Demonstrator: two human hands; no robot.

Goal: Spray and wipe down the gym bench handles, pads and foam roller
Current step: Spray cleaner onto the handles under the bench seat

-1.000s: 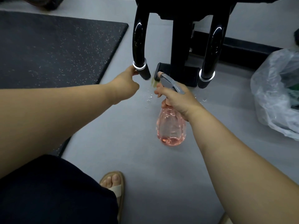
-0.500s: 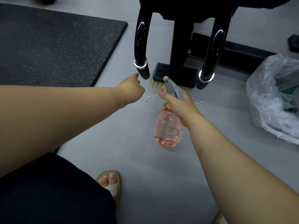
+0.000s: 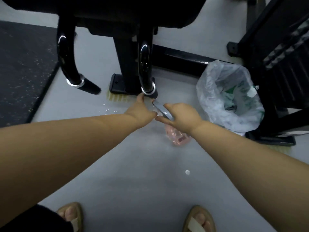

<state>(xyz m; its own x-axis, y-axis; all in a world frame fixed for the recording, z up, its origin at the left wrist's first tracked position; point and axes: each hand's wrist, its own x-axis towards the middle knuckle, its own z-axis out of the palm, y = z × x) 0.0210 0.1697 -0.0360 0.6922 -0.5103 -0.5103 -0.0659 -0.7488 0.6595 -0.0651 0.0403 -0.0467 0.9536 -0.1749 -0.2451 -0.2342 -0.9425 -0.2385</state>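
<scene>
Two glossy black curved bench handles hang down from the bench pad (image 3: 127, 12): the left handle (image 3: 66, 57) and the right handle (image 3: 145, 69), each with a silver ring near its tip. My left hand (image 3: 142, 111) reaches up to the tip of the right handle, its fingertips touching it just below the ring. My right hand (image 3: 181, 117) grips the grey trigger head of a pink spray bottle (image 3: 177, 135), whose nozzle points at that same tip. Whether my left hand holds a cloth is hidden.
A clear plastic bag (image 3: 230, 97) with rubbish stands at the right, against a black machine frame (image 3: 275, 64). A speckled black rubber mat (image 3: 23, 67) covers the floor at left. Spray droplets lie on the grey floor (image 3: 133, 173). My sandalled feet (image 3: 71, 216) are at the bottom.
Both hands moved from the left handle's tip to the right handle's tip, the spray bottle going with my right hand. The view shifted right and nearer.
</scene>
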